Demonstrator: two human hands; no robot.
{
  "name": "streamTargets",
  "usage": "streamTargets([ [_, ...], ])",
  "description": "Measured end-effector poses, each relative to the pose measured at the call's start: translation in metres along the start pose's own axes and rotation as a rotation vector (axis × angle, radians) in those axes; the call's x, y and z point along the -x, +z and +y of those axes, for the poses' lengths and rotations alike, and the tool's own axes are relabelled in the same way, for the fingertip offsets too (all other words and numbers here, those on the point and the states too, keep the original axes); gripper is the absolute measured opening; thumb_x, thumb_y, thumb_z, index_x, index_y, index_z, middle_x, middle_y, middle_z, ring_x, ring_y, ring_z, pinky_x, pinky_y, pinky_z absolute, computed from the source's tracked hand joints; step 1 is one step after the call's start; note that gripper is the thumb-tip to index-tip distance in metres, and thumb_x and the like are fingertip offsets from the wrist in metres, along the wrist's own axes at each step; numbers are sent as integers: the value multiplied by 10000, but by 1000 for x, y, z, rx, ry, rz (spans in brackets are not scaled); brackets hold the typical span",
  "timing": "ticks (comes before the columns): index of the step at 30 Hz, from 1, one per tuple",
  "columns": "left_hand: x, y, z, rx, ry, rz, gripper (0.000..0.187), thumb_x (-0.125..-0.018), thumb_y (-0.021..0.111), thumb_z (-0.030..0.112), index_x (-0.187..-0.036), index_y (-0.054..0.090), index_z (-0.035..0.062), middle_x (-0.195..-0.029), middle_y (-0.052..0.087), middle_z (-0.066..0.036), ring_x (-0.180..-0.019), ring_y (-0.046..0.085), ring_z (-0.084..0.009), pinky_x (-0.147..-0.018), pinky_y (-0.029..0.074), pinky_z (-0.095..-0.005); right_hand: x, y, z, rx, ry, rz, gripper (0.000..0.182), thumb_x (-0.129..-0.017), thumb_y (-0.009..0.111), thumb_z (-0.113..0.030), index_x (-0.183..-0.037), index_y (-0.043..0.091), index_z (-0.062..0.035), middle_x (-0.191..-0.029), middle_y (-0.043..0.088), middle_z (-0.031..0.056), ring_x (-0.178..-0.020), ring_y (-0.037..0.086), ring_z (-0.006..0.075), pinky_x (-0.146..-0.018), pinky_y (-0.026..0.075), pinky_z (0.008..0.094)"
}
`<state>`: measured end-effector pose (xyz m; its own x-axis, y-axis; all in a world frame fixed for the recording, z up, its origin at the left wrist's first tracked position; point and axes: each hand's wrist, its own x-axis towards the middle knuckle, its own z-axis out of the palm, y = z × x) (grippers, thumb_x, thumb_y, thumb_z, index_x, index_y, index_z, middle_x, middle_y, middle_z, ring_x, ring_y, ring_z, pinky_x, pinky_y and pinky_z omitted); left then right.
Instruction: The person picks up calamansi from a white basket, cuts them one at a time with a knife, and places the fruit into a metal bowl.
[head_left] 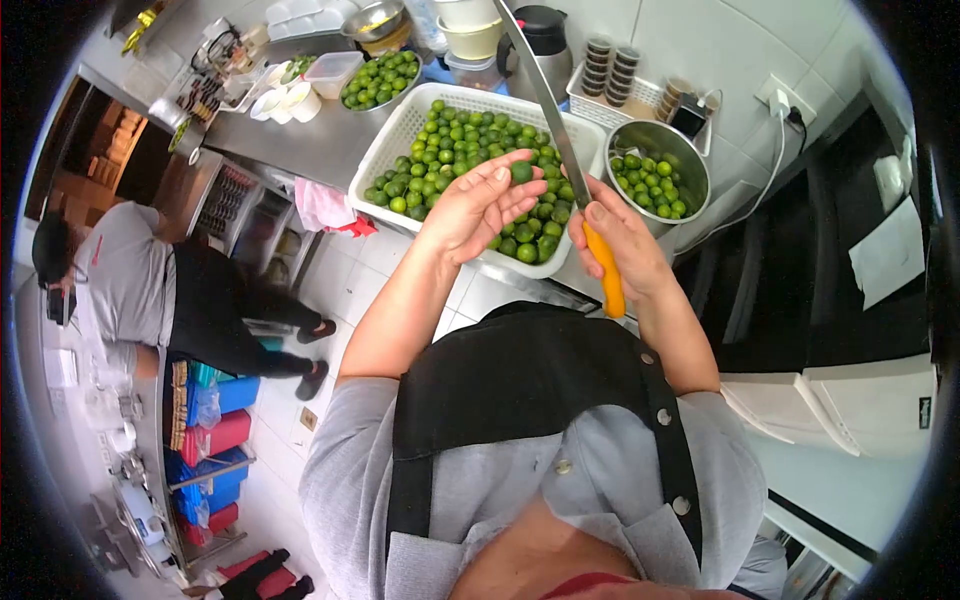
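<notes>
Over a white perforated basket (375,150) full of green limes, my left hand (478,205) is turned palm up and pinches one lime (521,172) at its fingertips. My right hand (622,238) is wrapped round the yellow handle of a long knife (560,130). The blade points up and away from me, beside the held lime and apart from it. To the right of the basket sits a steel pot (692,168) with more limes inside. A steel bowl (408,88) of limes stands behind the basket, on the left.
White cups (300,102) and a clear container (333,72) stand on the steel counter (330,135). Behind are a thermos (540,45) and a tray of small cups (600,105). A co-worker (130,270) bends at another counter on the left. A cable (765,190) hangs at the right.
</notes>
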<state>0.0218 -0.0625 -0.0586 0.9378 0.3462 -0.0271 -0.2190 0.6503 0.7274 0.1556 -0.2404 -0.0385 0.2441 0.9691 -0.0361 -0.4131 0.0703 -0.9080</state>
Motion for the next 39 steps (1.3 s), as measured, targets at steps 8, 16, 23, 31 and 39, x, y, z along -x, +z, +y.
streamTargets([
  [8, 22, -5, -10, -191, 154, 119, 352, -899, 574, 108, -1239, 508, 50, -1043, 627, -52, -925, 613, -145, -818, 508, -277, -17, 29, 12, 220, -2, -117, 578, -913, 562, -185, -1421, 305, -88, -752, 491, 19, -488, 415, 55, -432, 342, 192],
  [16, 60, -31, -19, -91, 359, 338, 408, -828, 663, 75, -1194, 488, 29, -976, 600, -77, -882, 609, -163, -772, 501, -283, -47, 64, 30, 350, -10, -187, 521, -934, 470, -143, -1410, 291, -30, -717, 487, 12, -458, 412, 48, -397, 328, 179],
  [23, 112, -29, -11, -21, 528, 462, 342, -846, 655, 83, -1153, 521, 16, -951, 609, -50, -813, 627, -130, -739, 526, -258, -57, 101, 46, 371, 29, -341, 474, -979, 426, -250, -1403, 310, -71, -741, 476, 35, -457, 414, 60, -410, 340, 185],
  [31, 146, -27, -8, -82, 815, 592, 309, -850, 641, 53, -1120, 500, 0, -926, 599, -62, -828, 618, -133, -742, 529, -268, -61, 138, 52, 462, -51, -684, 605, -942, 512, -310, -1440, 259, -77, -698, 457, 5, -466, 403, 51, -411, 327, 183],
  [39, 172, -23, -6, -272, 850, 704, 275, -879, 606, 69, -1134, 542, -10, -972, 614, -48, -867, 586, -83, -776, 483, -219, -68, 143, 64, 400, 0, -771, 632, -930, 539, -321, -1441, 260, -74, -730, 458, 20, -472, 406, 55, -408, 341, 180],
])
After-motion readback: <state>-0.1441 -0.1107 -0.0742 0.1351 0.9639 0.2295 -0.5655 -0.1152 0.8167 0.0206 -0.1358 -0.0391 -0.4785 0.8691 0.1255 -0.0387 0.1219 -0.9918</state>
